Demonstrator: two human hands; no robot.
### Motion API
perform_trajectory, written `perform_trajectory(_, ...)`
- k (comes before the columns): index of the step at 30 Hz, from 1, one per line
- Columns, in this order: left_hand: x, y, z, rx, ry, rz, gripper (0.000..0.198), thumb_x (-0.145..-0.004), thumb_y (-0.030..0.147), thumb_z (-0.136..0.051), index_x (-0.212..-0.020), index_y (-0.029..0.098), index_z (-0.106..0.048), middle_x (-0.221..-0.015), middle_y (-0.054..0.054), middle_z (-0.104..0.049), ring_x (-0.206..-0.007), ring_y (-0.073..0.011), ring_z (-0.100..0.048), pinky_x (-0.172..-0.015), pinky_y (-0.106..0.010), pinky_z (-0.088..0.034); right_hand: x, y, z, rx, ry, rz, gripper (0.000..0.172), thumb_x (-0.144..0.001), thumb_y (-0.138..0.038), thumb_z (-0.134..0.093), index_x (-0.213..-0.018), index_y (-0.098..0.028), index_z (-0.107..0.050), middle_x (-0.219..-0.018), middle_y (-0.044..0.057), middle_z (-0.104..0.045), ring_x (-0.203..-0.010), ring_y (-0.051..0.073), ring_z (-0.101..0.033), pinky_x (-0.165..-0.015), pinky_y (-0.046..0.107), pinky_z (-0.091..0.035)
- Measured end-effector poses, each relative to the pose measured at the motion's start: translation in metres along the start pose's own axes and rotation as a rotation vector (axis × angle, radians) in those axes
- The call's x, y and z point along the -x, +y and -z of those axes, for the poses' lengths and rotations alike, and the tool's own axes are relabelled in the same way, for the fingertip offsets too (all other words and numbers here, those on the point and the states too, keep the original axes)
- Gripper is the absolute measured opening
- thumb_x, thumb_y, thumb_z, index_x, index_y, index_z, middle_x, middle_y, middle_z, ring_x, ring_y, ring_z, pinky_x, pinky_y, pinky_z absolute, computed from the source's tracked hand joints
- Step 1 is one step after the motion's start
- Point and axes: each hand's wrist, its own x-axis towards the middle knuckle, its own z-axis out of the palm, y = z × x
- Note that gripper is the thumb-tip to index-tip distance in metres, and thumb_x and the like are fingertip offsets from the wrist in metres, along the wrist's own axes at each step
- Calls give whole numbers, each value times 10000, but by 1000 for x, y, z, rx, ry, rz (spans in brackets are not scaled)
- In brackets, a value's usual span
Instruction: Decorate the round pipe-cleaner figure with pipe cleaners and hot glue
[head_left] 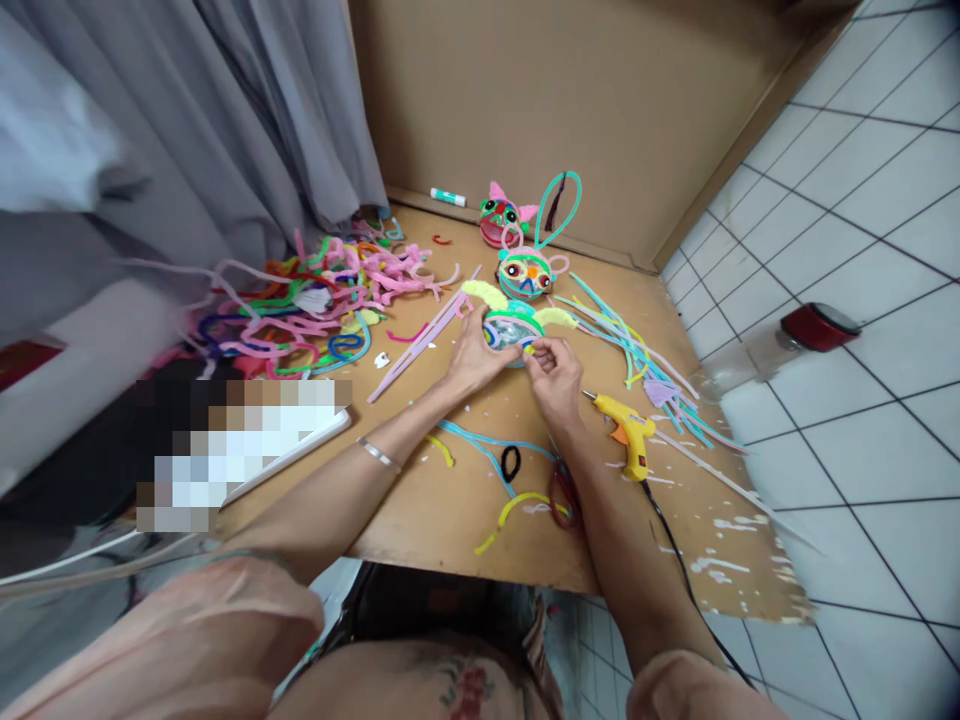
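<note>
Work looked partway: a pink-eared face (501, 217) and a round face (525, 272) sat at the back of the counter (450, 520), seemingly finished. The third figure (510, 328) lay mid-counter, its fuzzy yellow-green ears on. My left hand (472, 355) cupped its side with curled fingers, and my right hand (556, 378) pinched its lower edge. The glue gun (628, 430) lay near, with loose pipe cleaners (300, 300) heaped to the left.

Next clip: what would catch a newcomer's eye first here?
The left hand and right hand hold a small pipe-cleaner figure at the middle of the board. A bright tangle of pipe cleaners sprawls to their left, and a yellow glue gun lies beside the right hand.
</note>
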Motion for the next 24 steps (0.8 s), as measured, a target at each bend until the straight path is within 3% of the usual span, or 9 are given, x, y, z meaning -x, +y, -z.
perform_trajectory(10,-1,-2,-6,-66,48,4,823,-604,313,-766,-1337,156,-428,-1378,-170,-501,-1285,-330,-491,-1083,-473,-409,-3,0,2,51,-66,77,79,-809,-251,-587,-877,-219,-612,-876,29,-582,-706,140,-557,-654,281,-527)
perform_trajectory(18,0,0,-7,-59,86,60,820,-607,328,-786,-1333,175,-436,-1355,-156,-514,-1285,-347,-488,-1101,-501,-385,-6,-2,1,41,-87,44,61,-812,-279,-568,-818,-218,-578,-851,21,-556,-709,137,-525,-667,274,-505)
perform_trajectory(24,-1,-3,-7,-35,81,66,838,-615,374,-796,-1341,170,-431,-1377,-165,-508,-1284,-347,-492,-1107,-496,-378,-6,2,-1,-45,-66,-13,123,-803,-302,-601,-892,-222,-577,-900,17,-583,-718,123,-533,-686,265,-502)
